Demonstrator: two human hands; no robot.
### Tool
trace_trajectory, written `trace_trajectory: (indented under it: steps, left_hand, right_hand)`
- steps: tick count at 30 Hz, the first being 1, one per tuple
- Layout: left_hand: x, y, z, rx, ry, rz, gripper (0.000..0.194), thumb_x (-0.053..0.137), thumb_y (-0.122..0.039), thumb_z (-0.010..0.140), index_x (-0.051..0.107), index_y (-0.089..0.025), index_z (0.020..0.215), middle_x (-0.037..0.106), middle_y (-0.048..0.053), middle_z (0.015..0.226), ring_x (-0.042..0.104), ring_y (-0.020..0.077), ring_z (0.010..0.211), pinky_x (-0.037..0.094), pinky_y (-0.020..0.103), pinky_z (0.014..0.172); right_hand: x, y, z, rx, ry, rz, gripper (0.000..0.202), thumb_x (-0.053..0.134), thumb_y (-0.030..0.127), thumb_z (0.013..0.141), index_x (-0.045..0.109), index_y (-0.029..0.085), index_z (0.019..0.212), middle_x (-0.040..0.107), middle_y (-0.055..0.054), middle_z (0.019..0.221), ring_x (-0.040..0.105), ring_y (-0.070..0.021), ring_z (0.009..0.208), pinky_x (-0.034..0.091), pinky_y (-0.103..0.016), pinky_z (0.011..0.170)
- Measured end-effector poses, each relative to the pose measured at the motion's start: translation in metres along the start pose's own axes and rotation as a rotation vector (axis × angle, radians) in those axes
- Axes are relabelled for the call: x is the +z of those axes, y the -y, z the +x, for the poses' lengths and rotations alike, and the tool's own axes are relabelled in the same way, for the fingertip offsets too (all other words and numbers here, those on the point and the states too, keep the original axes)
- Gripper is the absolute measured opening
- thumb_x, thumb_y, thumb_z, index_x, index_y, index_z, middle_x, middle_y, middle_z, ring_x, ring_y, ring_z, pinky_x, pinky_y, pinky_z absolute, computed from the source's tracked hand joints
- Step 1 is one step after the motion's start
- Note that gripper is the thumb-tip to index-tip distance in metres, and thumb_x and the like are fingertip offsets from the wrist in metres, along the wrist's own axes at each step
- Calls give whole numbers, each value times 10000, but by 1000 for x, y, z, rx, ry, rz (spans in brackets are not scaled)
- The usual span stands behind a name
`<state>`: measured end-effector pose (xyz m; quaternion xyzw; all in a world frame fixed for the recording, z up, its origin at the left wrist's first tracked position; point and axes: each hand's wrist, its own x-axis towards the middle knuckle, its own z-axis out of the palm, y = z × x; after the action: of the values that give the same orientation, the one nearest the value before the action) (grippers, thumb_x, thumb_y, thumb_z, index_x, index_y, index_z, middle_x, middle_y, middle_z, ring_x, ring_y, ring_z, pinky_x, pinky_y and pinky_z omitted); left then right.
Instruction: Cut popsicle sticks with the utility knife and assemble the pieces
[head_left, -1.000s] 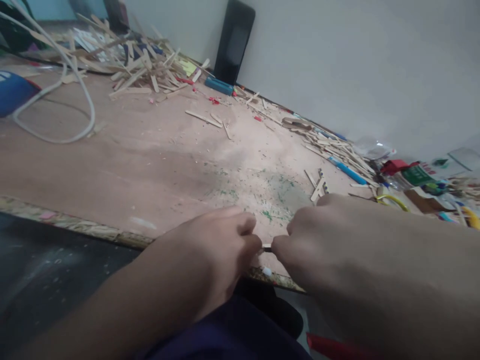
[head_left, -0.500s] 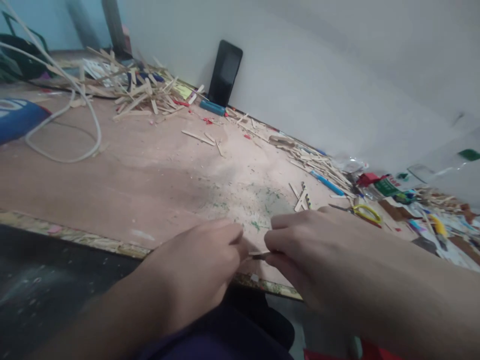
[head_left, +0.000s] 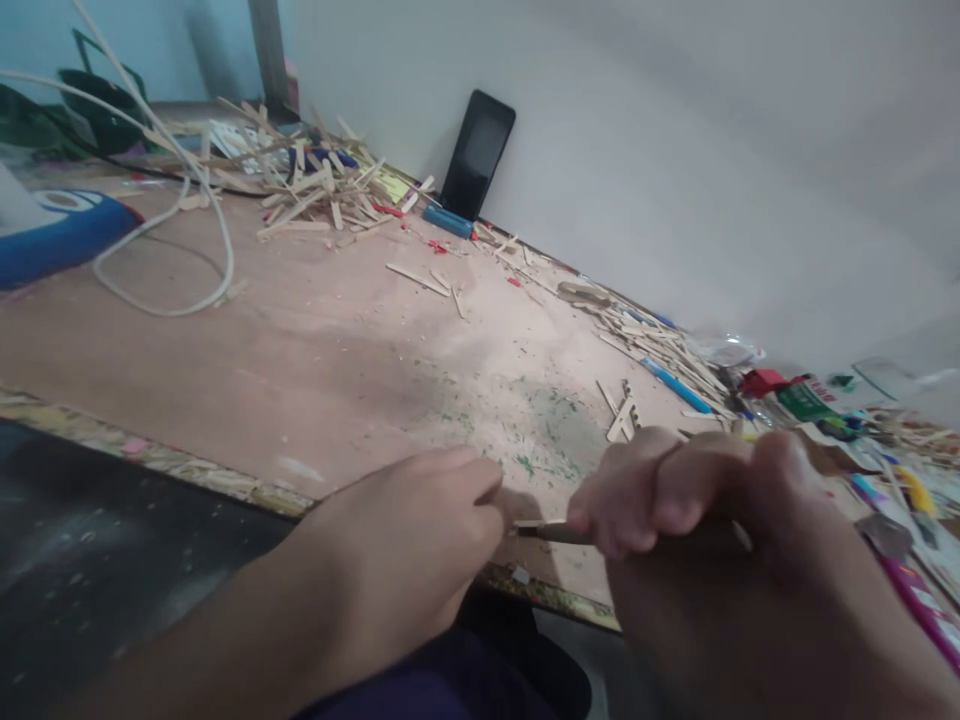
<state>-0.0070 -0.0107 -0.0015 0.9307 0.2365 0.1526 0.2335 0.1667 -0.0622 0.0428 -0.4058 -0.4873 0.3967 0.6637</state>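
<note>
A slim rod (head_left: 559,532) with a pale streak near its left end lies roughly level between the hands, just above the near edge of the surface (head_left: 300,330). The right hand (head_left: 690,500) grips its right end, the wrist rolled so that bent fingers and a fingertip with its nail show; the forearm reaches in from the lower right. The left hand (head_left: 420,520) is beside the rod's other end, back up, knuckles bent and fingers curled closed; whether they pinch anything is hidden. Its forearm slants up from the lower left.

Just beyond the hands, green shavings (head_left: 540,465) are scattered on the surface. Past the right hand are a few short wooden pieces (head_left: 622,412), one dotted dark, then a blue pen-like tool (head_left: 676,386) beside a row of wooden sticks (head_left: 652,345). Far beyond the left hand are a tangled heap of craft sticks (head_left: 322,190) and a looped white cable (head_left: 169,310). A phone (head_left: 478,155) leans on the wall behind a blue block (head_left: 448,221).
</note>
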Motion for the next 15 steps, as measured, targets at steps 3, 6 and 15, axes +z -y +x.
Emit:
trace_trajectory:
  steps: [3, 6, 15]
  left_hand:
    - [-1, -1, -1, 14, -13, -6, 241, 574, 22, 851, 660, -203, 860, 623, 8, 853, 589, 201, 816, 417, 322, 680]
    - [-1, -1, 0, 51, -30, 18, 226, 590, 19, 853, 653, -196, 825, 635, 13, 847, 584, 205, 827, 417, 328, 696]
    - [-1, 1, 2, 89, 26, 80, 158, 704, -44, 840, 728, -197, 870, 671, 12, 877, 613, 209, 866, 445, 340, 727]
  right_hand:
    - [6, -9, 0, 132, 151, 86, 631, 516, 547, 1031, 461, 197, 510, 373, 25, 451, 398, -112, 452, 404, -262, 478]
    - [11, -12, 1, 179, 197, 125, 679, 509, 564, 1026, 251, 188, 522, 178, 64, 445, 230, -83, 422, 320, -251, 445]
    - [24, -12, -4, 194, 120, 37, 578, 604, 366, 940, 247, 199, 517, 171, 66, 443, 226, -87, 403, 253, -284, 406]
